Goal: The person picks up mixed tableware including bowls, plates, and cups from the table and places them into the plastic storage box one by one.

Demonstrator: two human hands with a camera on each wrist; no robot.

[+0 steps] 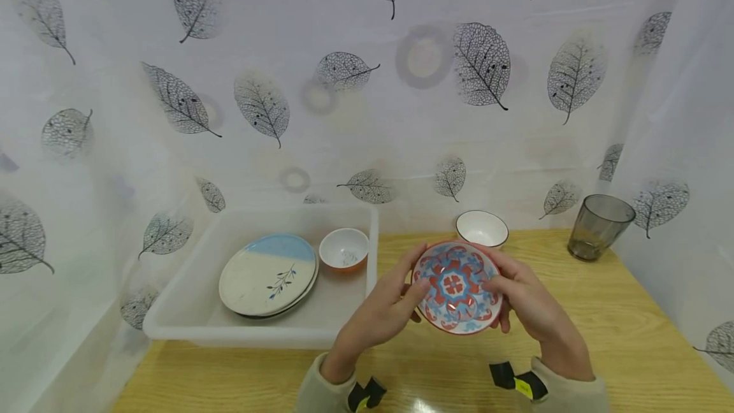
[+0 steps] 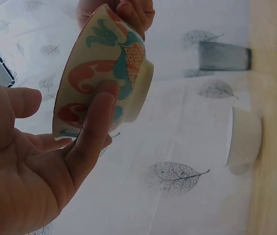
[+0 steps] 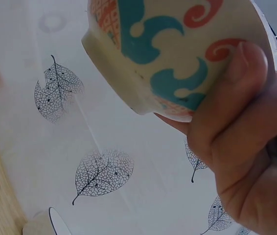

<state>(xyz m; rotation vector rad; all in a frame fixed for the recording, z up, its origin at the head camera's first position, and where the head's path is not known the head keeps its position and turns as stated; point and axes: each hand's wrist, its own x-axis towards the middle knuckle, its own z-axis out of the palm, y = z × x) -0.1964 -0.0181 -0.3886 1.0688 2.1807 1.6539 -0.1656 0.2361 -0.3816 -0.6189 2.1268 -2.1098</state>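
Note:
A bowl (image 1: 453, 287) patterned in red and blue is held up above the table, its inside tilted toward the head camera. My left hand (image 1: 385, 301) grips its left rim, thumb on the inside and fingers behind. On the opposite side my right hand (image 1: 527, 298) holds the rim the same way. In the left wrist view the bowl (image 2: 99, 73) shows its patterned outside and plain foot ring, with left fingers against its wall. The right wrist view has the right hand's fingers (image 3: 241, 93) pressed on the outside of the bowl (image 3: 177, 54).
A white plastic bin (image 1: 258, 335) at the left holds stacked plates (image 1: 269, 276) and a small orange-bottomed bowl (image 1: 344, 250). Behind the held bowl stands a white, dark-rimmed bowl (image 1: 482, 228). A grey tinted glass (image 1: 599, 227) stands at the back right, near the leaf-printed curtain (image 1: 390, 113).

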